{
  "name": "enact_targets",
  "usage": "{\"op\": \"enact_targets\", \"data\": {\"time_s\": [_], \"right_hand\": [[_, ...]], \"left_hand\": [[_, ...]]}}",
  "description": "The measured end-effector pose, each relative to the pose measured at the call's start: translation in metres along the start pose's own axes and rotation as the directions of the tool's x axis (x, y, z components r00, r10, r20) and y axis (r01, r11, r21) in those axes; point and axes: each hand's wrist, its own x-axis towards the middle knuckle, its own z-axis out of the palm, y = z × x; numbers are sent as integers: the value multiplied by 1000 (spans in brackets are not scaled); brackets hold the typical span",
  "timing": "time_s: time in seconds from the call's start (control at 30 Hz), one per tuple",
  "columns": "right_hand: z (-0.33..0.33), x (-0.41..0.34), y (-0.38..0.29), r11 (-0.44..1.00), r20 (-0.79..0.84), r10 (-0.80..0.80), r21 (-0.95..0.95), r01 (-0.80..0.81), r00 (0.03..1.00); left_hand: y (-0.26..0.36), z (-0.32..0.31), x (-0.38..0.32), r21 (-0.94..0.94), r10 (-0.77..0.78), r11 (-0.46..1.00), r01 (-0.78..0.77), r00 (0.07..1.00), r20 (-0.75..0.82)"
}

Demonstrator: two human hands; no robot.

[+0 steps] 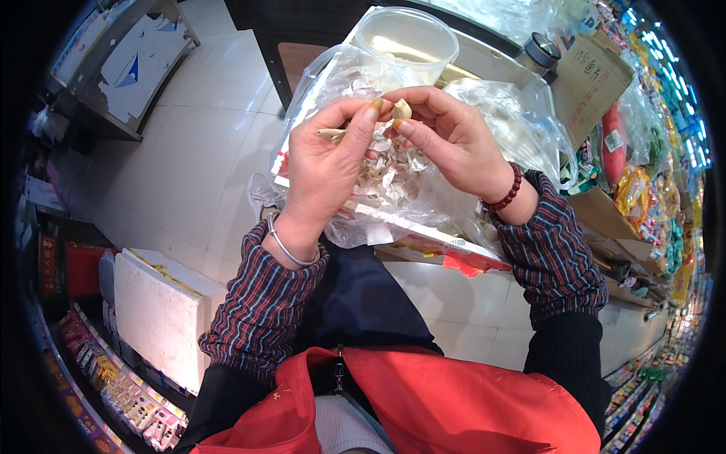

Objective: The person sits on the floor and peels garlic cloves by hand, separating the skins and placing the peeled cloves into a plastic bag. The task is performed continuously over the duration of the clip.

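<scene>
Both hands are raised close together over a heap of papery garlic skins [391, 170] in a clear plastic bag [363, 230]. Between the thumb and fingers of my right hand [454, 139] is a pale garlic clove [401, 111]. My left hand [334, 150] pinches something small at the clove's left, mostly hidden by the thumb; a thin, pale, stalk-like piece [330, 133] lies across its palm. Behind the hands stands a round clear plastic tub [448, 48]. Another clear plastic bag [510, 113] with pale contents lies right of the heap.
A lidded jar [539, 54] and an opened cardboard box [587, 85] stand at the back right, beside packaged goods. A white foam box [159, 318] is at lower left, near a shelf of small packets [125, 391]. A dark table [142, 62] stands at upper left.
</scene>
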Motion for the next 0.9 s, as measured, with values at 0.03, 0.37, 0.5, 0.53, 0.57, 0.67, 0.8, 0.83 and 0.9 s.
{"op": "enact_targets", "data": {"time_s": [0.03, 0.37, 0.5, 0.53, 0.57, 0.67, 0.8, 0.83, 0.9], "right_hand": [[-1, 1, 0, 996, -3, -33, -85, 32, 999], [-3, -1, -10, 907, 9, -71, -415, 68, 997], [-3, -2, -8, 916, 16, -44, -398, 47, 999], [-2, -2, -7, 917, 5, -60, -394, 57, 998], [-1, -2, -5, 919, 0, -99, -384, 92, 995], [2, 2, -1, 961, -27, -143, -244, 132, 989], [-5, 1, -5, 1000, 3, -8, -18, 8, 1000], [-7, 1, -6, 999, -1, 8, 31, -8, 1000], [-10, 1, -8, 991, -7, 13, 133, -12, 1000]], "left_hand": [[0, 1, 0, -9, -5, 1000, 5, 1000, 6], [-6, 0, 1, 205, 169, 963, -174, 985, 40], [-11, -1, 0, 283, 189, 941, -187, 982, 23], [-11, -1, 0, 293, 203, 935, -198, 979, 11], [-12, 0, -1, 303, 218, 930, -207, 976, -1], [-11, 1, -4, 190, 145, 973, -130, 987, -69], [-10, 3, -3, 115, 94, 990, -78, 985, -147], [-9, 3, -3, 99, 82, 993, -66, 983, -166], [-8, 3, -1, 68, 66, 996, -54, 978, -196]]}}
